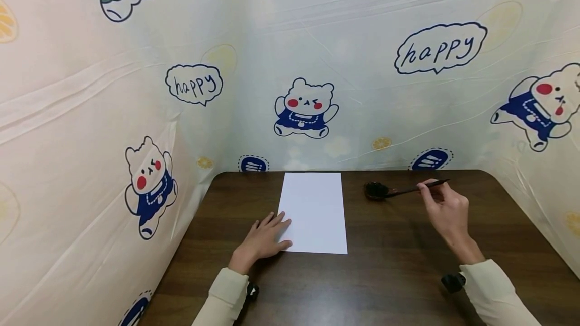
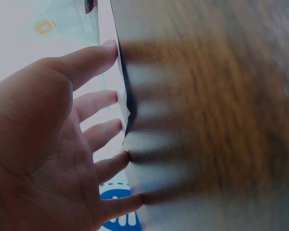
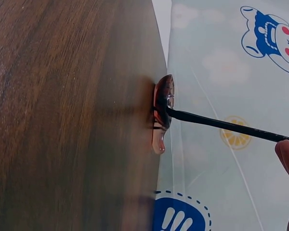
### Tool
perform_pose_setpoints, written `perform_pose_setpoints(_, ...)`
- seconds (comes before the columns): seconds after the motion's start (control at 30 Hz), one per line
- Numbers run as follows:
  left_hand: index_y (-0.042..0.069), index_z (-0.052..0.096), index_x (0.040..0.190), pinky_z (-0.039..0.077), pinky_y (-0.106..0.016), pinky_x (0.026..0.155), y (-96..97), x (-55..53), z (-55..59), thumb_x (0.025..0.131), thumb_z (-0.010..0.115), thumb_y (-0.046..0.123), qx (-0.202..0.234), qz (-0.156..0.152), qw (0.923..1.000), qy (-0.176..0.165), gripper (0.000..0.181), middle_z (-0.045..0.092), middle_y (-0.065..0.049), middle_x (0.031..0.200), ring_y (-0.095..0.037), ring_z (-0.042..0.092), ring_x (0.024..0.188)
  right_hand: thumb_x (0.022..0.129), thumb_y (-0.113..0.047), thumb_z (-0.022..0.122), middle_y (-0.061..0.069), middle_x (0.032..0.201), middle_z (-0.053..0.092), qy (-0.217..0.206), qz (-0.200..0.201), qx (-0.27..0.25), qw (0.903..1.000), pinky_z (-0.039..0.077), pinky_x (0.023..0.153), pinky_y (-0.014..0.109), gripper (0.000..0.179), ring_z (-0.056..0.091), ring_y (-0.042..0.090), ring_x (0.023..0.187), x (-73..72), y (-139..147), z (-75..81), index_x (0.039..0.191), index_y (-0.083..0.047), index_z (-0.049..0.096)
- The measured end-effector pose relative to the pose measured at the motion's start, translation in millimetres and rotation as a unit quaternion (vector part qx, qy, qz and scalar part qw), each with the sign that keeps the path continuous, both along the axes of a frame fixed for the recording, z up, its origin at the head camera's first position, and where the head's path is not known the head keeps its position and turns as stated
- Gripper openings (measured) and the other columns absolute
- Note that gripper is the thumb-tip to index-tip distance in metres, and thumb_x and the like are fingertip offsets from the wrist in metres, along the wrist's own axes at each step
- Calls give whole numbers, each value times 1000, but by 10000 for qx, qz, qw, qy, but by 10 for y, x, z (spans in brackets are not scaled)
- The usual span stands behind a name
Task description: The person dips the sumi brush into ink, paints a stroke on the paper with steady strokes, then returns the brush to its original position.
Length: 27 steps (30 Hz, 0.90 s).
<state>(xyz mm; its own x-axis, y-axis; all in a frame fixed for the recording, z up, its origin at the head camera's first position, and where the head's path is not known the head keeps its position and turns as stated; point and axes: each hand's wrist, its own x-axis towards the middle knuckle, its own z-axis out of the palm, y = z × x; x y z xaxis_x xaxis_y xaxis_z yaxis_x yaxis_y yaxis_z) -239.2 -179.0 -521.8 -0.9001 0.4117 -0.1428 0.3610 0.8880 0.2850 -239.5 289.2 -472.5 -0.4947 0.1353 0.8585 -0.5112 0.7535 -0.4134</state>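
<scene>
A white sheet of paper [image 1: 314,210] lies upright on the table. My left hand [image 1: 265,238] rests at its lower left edge, fingers spread, some on the paper and some on the wood. In the left wrist view the left hand [image 2: 43,139] shows its fingertips touching down. Between thumb and fingers, my right hand [image 1: 448,215] pinches a thin black brush [image 3: 221,124] near its far end. The brush slants down to a small glossy dark reddish-brown dish [image 3: 163,96] right of the paper. Its tip is hidden in the dish.
The brown wooden table [image 1: 317,291] has its back edge just behind the paper and the dish. A pale printed curtain [image 1: 353,114] surrounds it at the back and sides. Dark wrist cameras [image 1: 453,282] sit at both cuffs.
</scene>
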Motion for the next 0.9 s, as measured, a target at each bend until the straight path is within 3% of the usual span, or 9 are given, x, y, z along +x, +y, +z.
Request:
perform_pose_setpoints(0.6,26,37,152,17,-70,113,-4,-1,-12,94,57,52,-14,23,10000,7,67,24,-2,164,-35,16,152,76,1,80,13,77,75,242,57,-86,9997,42,69,-3,19,55,-23,78,30,32,45,93,-1,73)
perform_pose_setpoints(0.9,25,36,153,17,-70,114,-1,-2,3,95,56,52,-9,3,10000,-9,67,23,-2,164,-35,16,152,73,7,80,16,76,74,373,92,-203,9991,41,69,-4,21,54,-23,79,-37,15,76,92,1,73)
